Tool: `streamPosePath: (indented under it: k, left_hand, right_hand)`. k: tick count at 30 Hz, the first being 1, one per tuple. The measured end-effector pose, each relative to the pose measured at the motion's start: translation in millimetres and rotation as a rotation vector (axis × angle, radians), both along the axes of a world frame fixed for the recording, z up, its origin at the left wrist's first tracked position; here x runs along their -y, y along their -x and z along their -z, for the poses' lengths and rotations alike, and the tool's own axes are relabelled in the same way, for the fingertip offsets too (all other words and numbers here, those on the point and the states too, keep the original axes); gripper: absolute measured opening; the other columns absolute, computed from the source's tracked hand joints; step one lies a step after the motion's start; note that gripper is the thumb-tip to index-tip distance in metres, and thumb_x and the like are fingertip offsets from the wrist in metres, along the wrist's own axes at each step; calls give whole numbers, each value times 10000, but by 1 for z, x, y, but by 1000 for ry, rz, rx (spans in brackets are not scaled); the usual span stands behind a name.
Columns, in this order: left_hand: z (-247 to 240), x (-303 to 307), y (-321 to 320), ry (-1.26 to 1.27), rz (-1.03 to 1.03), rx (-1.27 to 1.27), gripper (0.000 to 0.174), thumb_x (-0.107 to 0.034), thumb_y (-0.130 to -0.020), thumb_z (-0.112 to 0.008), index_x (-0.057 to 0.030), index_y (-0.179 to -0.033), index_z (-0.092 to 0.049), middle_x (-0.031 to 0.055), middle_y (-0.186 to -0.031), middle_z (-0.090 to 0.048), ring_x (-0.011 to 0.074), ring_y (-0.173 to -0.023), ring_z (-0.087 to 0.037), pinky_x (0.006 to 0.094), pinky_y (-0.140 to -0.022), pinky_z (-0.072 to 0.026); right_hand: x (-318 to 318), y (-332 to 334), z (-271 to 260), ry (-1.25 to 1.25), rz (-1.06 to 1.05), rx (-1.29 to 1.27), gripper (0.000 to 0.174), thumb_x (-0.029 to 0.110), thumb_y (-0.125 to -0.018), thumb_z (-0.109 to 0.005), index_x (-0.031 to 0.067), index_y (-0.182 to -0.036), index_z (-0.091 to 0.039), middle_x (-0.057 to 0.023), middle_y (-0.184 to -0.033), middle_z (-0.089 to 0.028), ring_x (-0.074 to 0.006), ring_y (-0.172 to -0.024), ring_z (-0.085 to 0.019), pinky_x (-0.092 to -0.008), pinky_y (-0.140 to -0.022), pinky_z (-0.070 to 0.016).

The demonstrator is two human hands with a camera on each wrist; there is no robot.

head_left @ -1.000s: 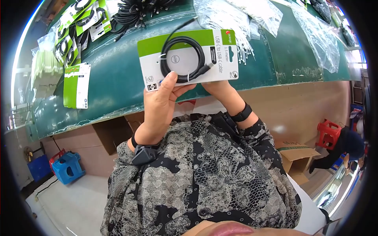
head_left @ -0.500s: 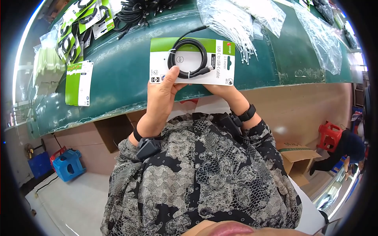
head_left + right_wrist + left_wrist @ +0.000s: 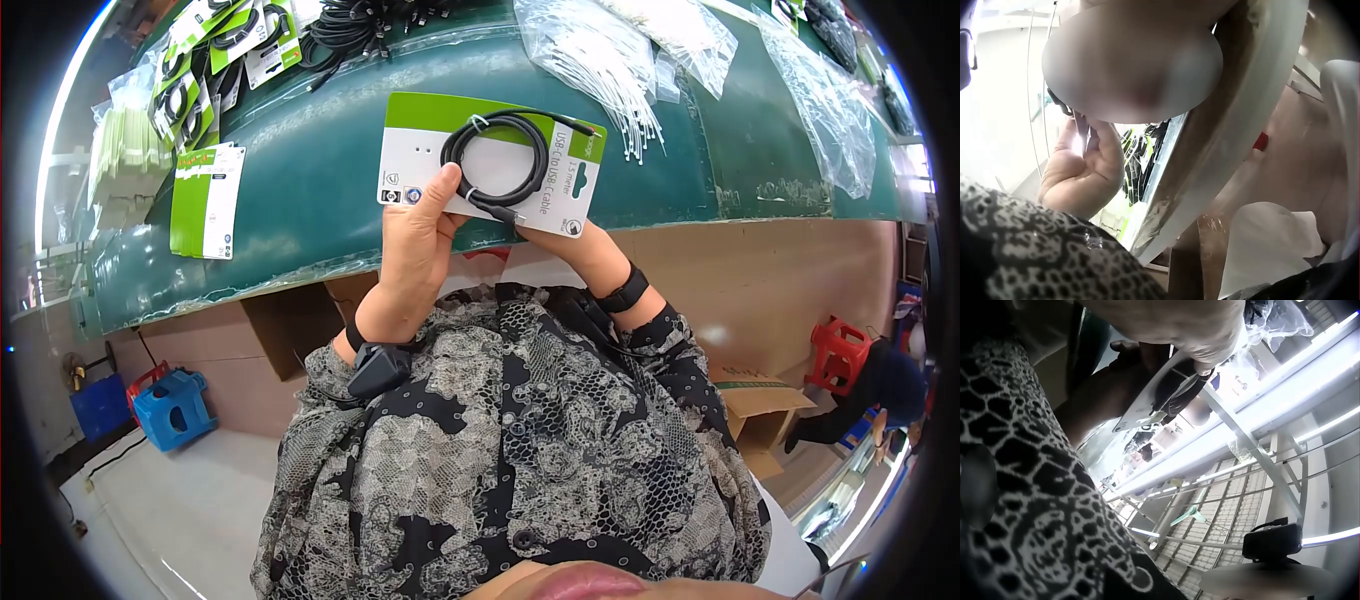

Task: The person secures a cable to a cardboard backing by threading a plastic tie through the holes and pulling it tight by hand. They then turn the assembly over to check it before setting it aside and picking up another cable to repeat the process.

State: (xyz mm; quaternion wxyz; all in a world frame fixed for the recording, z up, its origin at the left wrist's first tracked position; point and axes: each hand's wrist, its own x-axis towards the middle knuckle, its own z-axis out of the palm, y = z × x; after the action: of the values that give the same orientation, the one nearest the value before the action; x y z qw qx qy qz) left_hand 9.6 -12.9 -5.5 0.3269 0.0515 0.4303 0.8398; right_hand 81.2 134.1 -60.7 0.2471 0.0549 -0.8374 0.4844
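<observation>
In the head view a green-and-white cardboard packaging card [image 3: 410, 150] is held up over the table's front edge. A coiled black USB-C cable [image 3: 541, 165] lies on its face, bound by two white ties, one plug lying over the green corner. My left hand [image 3: 420, 230] pinches the card's lower left part, thumb on the coil and fingers behind. My right hand [image 3: 572, 250] is at the card's lower right, its fingers hidden behind it. The left wrist view has the card [image 3: 1141, 403] edge-on in dim light; in the right wrist view the left hand [image 3: 1082, 172] grips it.
On the green table [image 3: 310, 200], a stack of flat cards [image 3: 205, 205] lies at the left. Carded cables [image 3: 185, 105] and loose black cables [image 3: 365, 30] are piled behind. White zip ties [image 3: 615, 105] spill from a plastic bag, with another clear bag [image 3: 820, 120] further right.
The card has come nearer the body and tilted clockwise. The cable coil has turned and shifted right on it, uncovering two small holes. The left thumb still presses the coil; the right hand stays behind.
</observation>
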Motion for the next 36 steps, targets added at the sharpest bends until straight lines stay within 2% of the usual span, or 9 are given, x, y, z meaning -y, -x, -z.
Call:
streamPosePath:
  k: [6,9,14,18,21,22,25,33,36]
  left_hand:
    - [-12,7,0,-2,112,46,251,-88,-897,-595,3,-1124,-536,104,-1048,-625,194,-909,-648,347,-781,-572]
    - [-10,4,-2,-42,91,77,262,-92,-900,-592,3,-1136,-530,108,-1066,-621,199,-935,-641,361,-806,-565]
    - [-5,5,-2,-125,127,118,297,-99,-902,-591,0,-1170,-507,111,-1120,-604,218,-996,-621,391,-875,-537]
    - [0,1,-1,-160,60,157,335,-99,-901,-592,-10,-1205,-483,110,-1163,-586,236,-1028,-608,410,-916,-512]
    - [7,-2,11,-153,-12,81,362,-110,-905,-586,-10,-1232,-467,111,-1186,-574,241,-1061,-590,422,-945,-488]
    - [9,-2,15,-148,-47,55,376,-116,-907,-583,-10,-1246,-459,112,-1198,-568,244,-1077,-582,428,-960,-476]
    - [14,3,14,-140,78,69,408,-142,-907,-586,-9,-1267,-448,116,-1210,-559,245,-1100,-569,407,-949,-474]
    - [13,37,44,-206,613,53,459,-189,-908,-582,5,-1293,-426,125,-1211,-554,242,-1110,-563,321,-889,-477]
    - [15,29,48,-150,755,-83,467,-209,-911,-579,11,-1292,-422,126,-1199,-558,237,-1078,-581,305,-848,-496]
  right_hand:
    - [-7,-2,3,-126,-14,12,465,109,-752,-712,61,-1188,-558,-131,-1162,-576,-278,-1076,-552,-372,-893,-461]
    - [-9,-3,12,154,36,-12,536,127,-735,-737,48,-1221,-524,-129,-1155,-579,-275,-1073,-555,-369,-889,-464]
    - [-9,5,18,213,40,-90,582,126,-723,-750,47,-1244,-501,-125,-1147,-584,-265,-1064,-559,-368,-895,-461]
    - [-8,12,7,-80,189,-194,531,111,-745,-728,32,-1217,-498,-107,-1120,-589,-227,-1038,-570,-356,-867,-474]
    - [-9,9,-24,723,35,445,382,139,-823,-678,20,-1149,-519,-85,-1019,-614,-181,-889,-604,-325,-776,-496]
    - [-6,9,-25,723,22,433,382,139,-823,-678,20,-1149,-519,-85,-1019,-614,-181,-889,-604,-325,-776,-496]
    - [-3,4,-22,1505,-278,56,339,213,-903,-604,-6,-1147,-519,-60,-940,-623,-137,-799,-601,-291,-700,-492]
    - [-56,-10,-51,1050,-17,306,275,286,-929,-570,24,-1014,-580,-13,-804,-599,-73,-675,-532,-248,-640,-462]
    - [-63,5,-55,737,-192,424,260,288,-931,-568,39,-1001,-598,-10,-867,-618,-68,-716,-546,-237,-657,-461]
